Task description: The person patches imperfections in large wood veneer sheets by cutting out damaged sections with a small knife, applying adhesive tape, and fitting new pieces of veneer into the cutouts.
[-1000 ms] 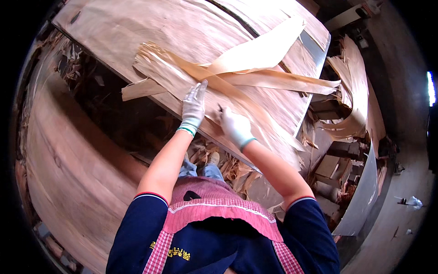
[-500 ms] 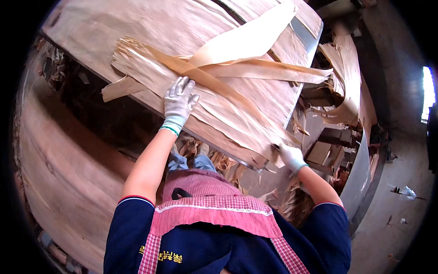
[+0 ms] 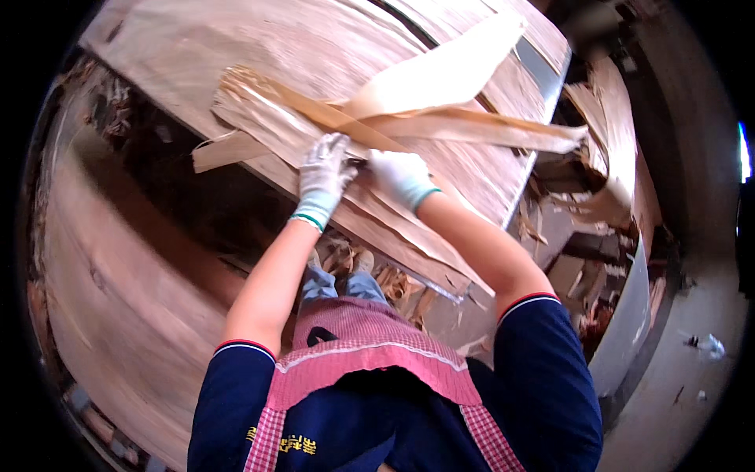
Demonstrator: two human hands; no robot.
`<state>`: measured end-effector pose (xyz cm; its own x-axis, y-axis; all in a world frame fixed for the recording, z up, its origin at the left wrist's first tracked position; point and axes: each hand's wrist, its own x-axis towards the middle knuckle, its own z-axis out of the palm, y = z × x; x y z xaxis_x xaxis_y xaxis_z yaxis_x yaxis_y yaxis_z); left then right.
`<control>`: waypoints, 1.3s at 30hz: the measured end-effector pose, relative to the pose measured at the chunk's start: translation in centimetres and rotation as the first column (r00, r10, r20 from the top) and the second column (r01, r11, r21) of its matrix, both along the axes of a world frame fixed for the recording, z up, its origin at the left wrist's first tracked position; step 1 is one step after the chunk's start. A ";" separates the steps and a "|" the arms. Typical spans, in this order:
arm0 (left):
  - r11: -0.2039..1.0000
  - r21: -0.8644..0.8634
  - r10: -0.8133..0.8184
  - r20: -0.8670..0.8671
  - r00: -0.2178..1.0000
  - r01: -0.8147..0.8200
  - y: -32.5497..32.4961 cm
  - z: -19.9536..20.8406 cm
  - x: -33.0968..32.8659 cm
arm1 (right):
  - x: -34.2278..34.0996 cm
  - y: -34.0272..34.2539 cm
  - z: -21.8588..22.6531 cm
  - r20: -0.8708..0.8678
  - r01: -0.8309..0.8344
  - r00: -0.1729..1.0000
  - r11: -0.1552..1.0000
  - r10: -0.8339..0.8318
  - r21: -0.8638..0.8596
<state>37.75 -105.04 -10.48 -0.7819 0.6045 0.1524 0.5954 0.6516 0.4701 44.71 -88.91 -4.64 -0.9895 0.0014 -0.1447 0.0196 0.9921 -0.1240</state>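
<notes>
My left hand (image 3: 321,173), in a white knit glove with a green-edged cuff, lies with fingers outstretched on a bundle of thin wood veneer strips (image 3: 255,110) along the table's near edge. Close beside its fingertips is my right hand (image 3: 403,179), gloved alike and closed around a small dark tool (image 3: 358,164). Most of that tool is hidden, so its kind cannot be made out. A darker brown veneer strip (image 3: 318,112) runs over the bundle and under the right hand. Just beyond, a broad pale veneer strip (image 3: 440,75) and a narrower one (image 3: 480,130) lie crossed.
Large veneer sheets (image 3: 189,55) cover the table, whose metal edge (image 3: 543,130) shows at right. Curled veneer (image 3: 617,134) hangs farther right, near a grey panel (image 3: 621,330). A big wooden sheet (image 3: 118,307) stretches along the left. Scraps (image 3: 401,287) litter the floor by my feet.
My right hand has swung from the bundle's right end up and left, beside my left hand, still holding the dark tool. The left hand stays on the veneer. The whole view has shifted slightly.
</notes>
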 end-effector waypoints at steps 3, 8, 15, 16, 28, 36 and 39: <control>1.000 0.023 0.009 -0.035 0.999 -0.008 -0.4 -0.8 0.0 | 13.1 6.0 -0.6 0.035 0.262 0.965 0.963 -0.261 -0.060; 0.999 0.046 0.001 -0.034 0.999 0.001 0.2 -1.0 0.6 | 32.4 5.5 -0.8 0.176 0.649 0.743 0.760 -0.645 0.045; 1.000 0.017 0.005 -0.168 0.986 -0.003 0.6 0.7 1.1 | 22.2 11.4 1.0 -0.240 0.523 0.618 0.619 -0.749 -0.585; 1.000 -0.022 -0.011 -0.152 0.988 0.008 1.2 2.2 1.5 | 21.1 12.3 0.6 -0.079 0.536 0.673 0.558 -0.736 -0.634; 0.964 -0.257 0.067 -0.010 0.998 -0.067 1.2 0.6 6.7 | 23.4 2.0 11.0 -0.246 0.567 0.801 0.824 -0.545 0.021; 0.966 0.135 0.150 0.406 0.901 -0.221 1.0 5.9 6.7 | 23.4 -0.6 13.7 0.285 0.531 0.830 0.521 -0.480 -0.669; 0.975 0.093 0.147 0.414 0.898 -0.203 1.4 4.4 5.9 | 19.6 2.3 7.2 0.143 0.530 0.805 0.591 -0.575 -0.609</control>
<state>43.62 -103.63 -6.12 -0.8842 0.4488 -0.1297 0.2193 0.6439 0.7330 64.28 -86.59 2.52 -0.8346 0.4882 -0.2550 0.5084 0.5047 -0.6977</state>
